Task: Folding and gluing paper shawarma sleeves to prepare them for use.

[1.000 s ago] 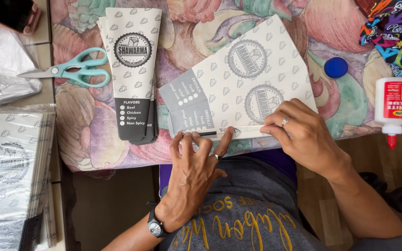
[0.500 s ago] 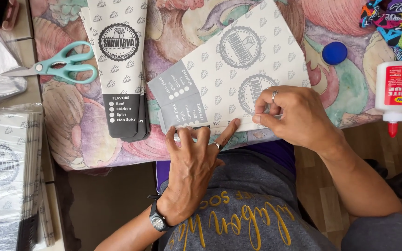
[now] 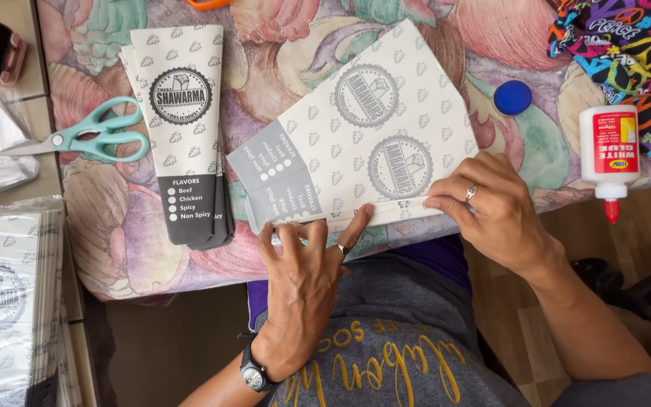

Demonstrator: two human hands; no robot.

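Both hands are down at the near edge of the surface, right where the floral cloth drops off toward the lap. The left hand lies flat, fingers spread and open, pressing the folded strip along the bottom edge of the printed paper sheet, thumb stretched out along the crease. The right hand, a ring on one finger, has its grip closed on that same folded edge further along, fingertips pinching the strip. The sheet lies angled across the surface, its far corner pointing up and away, its near edge almost level with the surface's rim. Just beside it on the left sits a stack of finished paper sleeves, and beyond those a pair of teal scissors near the left rim. To the right there is open cloth between the sheet and a blue cap, then a white glue bottle lying with its red nozzle over the edge. More flat sheets are piled at lower left.
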